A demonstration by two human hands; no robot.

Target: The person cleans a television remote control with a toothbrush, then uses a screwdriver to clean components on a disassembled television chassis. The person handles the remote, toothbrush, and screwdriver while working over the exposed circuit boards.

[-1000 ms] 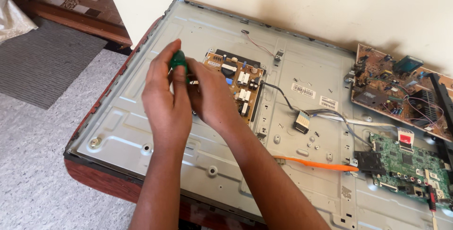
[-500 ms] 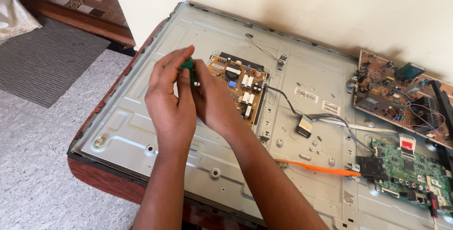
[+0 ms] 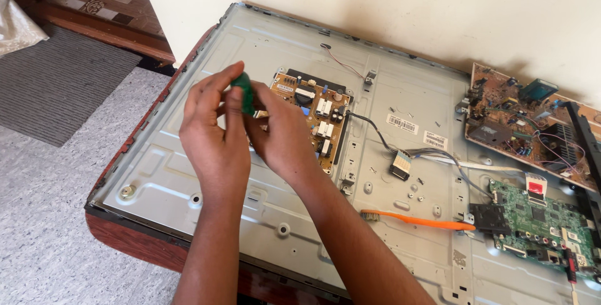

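Fingers of both hands, left (image 3: 213,136) and right (image 3: 282,139), pinched a green handle (image 3: 243,92) upright, likely for turning it, above the yellow board (image 3: 316,117) on the panel (image 3: 188,173).

Two hands meet over a big grey metal panel (image 3: 206,155) that lies flat on a bench (image 3: 134,245). The left hand (image 3: 216,139) and the right hand (image 3: 282,136) are touching, and together they pinch a small green handle (image 3: 243,89) between the fingers. Just behind the hands sits a brown circuit board (image 3: 319,114) on the panel. An orange toothbrush (image 3: 419,220) lies to the right, near a green circuit board (image 3: 538,223). Another brown board (image 3: 532,120) rests far right, by the wall. A grey mat (image 3: 56,86) is on the floor at the left.
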